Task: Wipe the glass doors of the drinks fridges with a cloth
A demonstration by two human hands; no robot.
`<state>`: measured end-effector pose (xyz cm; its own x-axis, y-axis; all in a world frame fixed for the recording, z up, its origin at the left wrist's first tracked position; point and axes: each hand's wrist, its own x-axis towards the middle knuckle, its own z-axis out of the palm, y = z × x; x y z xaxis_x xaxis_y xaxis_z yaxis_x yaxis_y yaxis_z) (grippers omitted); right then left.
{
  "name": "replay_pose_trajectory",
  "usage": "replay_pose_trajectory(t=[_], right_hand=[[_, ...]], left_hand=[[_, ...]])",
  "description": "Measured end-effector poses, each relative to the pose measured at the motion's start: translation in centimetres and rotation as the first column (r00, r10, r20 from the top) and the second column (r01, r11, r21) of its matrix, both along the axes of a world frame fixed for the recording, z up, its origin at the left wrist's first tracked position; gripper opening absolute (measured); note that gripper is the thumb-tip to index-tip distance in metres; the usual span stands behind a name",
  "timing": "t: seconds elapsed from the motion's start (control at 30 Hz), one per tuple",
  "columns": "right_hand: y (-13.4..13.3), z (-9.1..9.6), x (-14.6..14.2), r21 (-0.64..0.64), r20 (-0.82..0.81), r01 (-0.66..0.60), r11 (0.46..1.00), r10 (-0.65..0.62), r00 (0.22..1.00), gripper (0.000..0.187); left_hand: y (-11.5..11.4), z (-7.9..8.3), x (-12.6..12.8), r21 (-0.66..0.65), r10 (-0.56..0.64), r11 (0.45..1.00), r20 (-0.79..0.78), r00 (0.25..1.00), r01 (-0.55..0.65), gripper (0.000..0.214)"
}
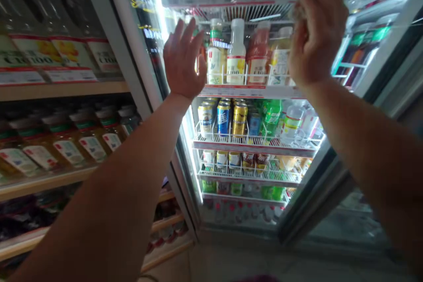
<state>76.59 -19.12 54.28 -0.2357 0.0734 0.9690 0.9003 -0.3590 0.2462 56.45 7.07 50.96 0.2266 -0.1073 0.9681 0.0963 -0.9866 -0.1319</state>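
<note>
My left hand (185,59) is raised at the left edge of an open, lit drinks cooler, its fingers spread and nothing in its grip. Just right of it on the upper shelf stand a bottle with a green neck band (216,59), a clear-topped bottle with a C100 label (235,53) and a pinkish-red bottle (259,55). My right hand (319,31) is up at the right, in front of the shelf edge, with curled fingers. Something small and pale shows at its fingertips, too blurred to name. A yellowish bottle (280,59) stands beside that hand.
Lower cooler shelves hold a blue can (224,116), a gold can (239,119) and green bottles (272,114). Wire fronts and a price rail (238,92) edge the shelves. Left of the cooler frame (115,31), wooden shelving (66,90) carries rows of bottles.
</note>
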Motion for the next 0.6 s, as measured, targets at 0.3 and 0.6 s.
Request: replay_pose_trajectory(t=[0.3,0.6], right_hand=[[-0.6,-1.2,-2.6,-0.541,0.161,0.06,0.839,0.033,0.986,0.045],[1.0,-2.3,-2.0,-0.12,-0.095,-0.056,0.991,0.045,0.994,0.049]], left_hand=[[0.7,-0.4,0.3,0.013,-0.117,0.993,-0.08,0.99,0.118,0.072],[-3.3,-2.8,2.0,-0.119,0.02,0.993,0.039,0.999,-0.015,0.078]])
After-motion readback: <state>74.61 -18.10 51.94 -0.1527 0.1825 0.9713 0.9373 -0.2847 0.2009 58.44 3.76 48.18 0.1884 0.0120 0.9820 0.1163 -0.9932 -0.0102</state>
